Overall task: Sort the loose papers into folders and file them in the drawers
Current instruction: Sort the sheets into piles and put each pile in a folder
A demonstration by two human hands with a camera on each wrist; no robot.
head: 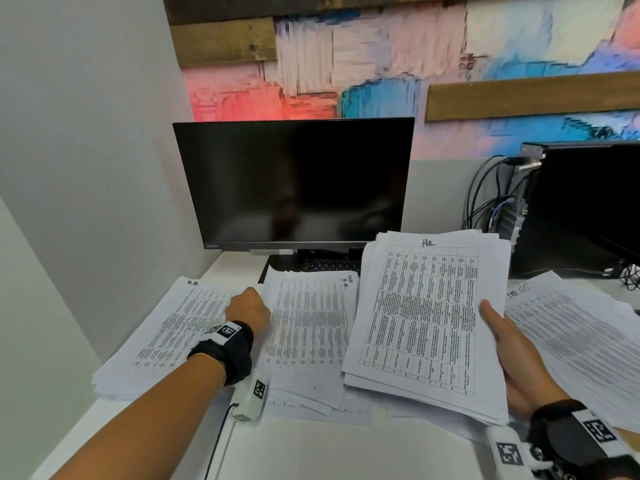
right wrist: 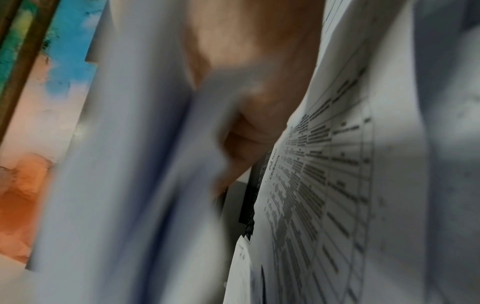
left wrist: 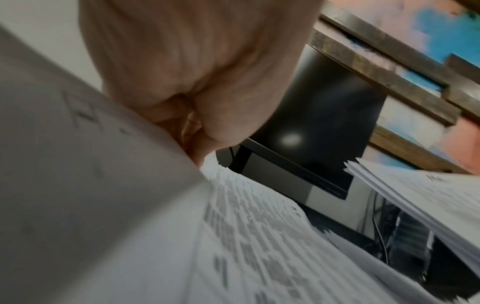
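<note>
held stack (head: 426, 320) long axis toward monitor (head: 294, 181), right hand (head: 512, 355) gripping

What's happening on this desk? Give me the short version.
A person is sorting printed papers at a white desk. The right hand holds up a thick stack of table printouts. The left hand rests on the far-left pile, its grip hidden. More piles lie before the dark monitor. No folders or drawers are in view.
</note>
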